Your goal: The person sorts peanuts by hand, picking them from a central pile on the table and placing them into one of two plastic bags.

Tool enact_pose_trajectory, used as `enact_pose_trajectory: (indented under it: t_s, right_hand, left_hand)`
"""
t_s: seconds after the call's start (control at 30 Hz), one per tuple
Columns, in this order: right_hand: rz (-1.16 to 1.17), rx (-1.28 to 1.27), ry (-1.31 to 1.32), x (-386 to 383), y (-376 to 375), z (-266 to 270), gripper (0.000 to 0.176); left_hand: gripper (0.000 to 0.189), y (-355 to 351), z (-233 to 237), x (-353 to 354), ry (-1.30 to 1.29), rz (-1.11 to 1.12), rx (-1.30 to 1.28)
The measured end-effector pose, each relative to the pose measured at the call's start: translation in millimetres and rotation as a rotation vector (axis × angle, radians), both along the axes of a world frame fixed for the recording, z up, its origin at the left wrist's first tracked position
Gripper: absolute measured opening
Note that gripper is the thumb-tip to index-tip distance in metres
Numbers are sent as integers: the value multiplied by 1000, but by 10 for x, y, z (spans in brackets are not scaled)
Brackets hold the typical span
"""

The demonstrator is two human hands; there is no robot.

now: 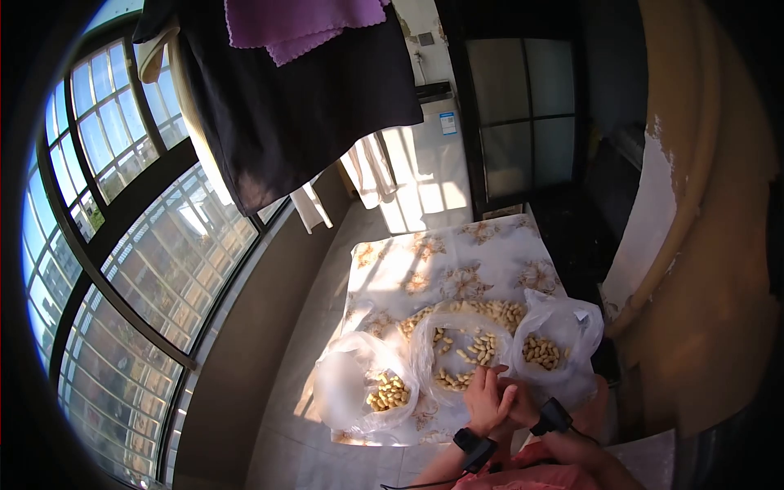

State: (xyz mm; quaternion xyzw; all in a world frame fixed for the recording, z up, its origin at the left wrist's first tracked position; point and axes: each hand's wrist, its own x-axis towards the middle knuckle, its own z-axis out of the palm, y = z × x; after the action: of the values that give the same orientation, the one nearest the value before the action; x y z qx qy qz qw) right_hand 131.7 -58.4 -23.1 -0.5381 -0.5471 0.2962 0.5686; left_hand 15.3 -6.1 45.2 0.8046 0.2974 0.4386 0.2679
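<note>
My left hand [487, 404] and my right hand [521, 406] meet at the near edge of the table, fingers closed against each other. Whatever lies between them, if anything, is hidden. Just beyond them stands the middle clear plastic bag [418, 359], its mouth spread wide, with unshelled peanuts [482, 349] scattered inside. To the left, another plastic bag [339, 384] holds a small heap of peanuts [388, 393]. The right-hand bag [581, 327] contains peanuts [541, 352] too. Behind the bags runs a long pile of loose peanuts [498, 312].
A floral cloth covers the table [408, 269]. Dark clothing [302, 106] and a purple cloth [306, 20] hang overhead. Barred windows [171, 245] line the left side. A white appliance [445, 155] stands beyond the table, and a wall [694, 245] rises on the right.
</note>
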Motion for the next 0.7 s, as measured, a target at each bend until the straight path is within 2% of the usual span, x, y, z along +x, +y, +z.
enact_pose_trajectory:
  t_s: [0.07, 0.23, 0.33, 0.43, 0.57, 0.7]
  right_hand:
    - [0, 8, -1, 15, -8, -53, 18]
    - [40, 8, 33, -52, -31, 248, 16]
    - [-35, 12, 78, -94, -40, 281, 11]
    - [-52, -27, 286, -113, -25, 237, 10]
    - [-25, -91, 318, -102, -43, 267, 11]
    - [-27, -90, 286, -95, -58, 303, 13]
  left_hand:
    - [44, -8, -8, 3, 0, 0, -6]
    - [42, 20, -64, -31, -29, -36, -21]
    - [35, 69, -159, -101, -146, -63, 54]
    - [21, 70, -194, -216, -144, -51, -87]
    - [18, 65, -189, -294, -92, -84, -148]
    - [12, 57, -188, -265, -159, -103, -135]
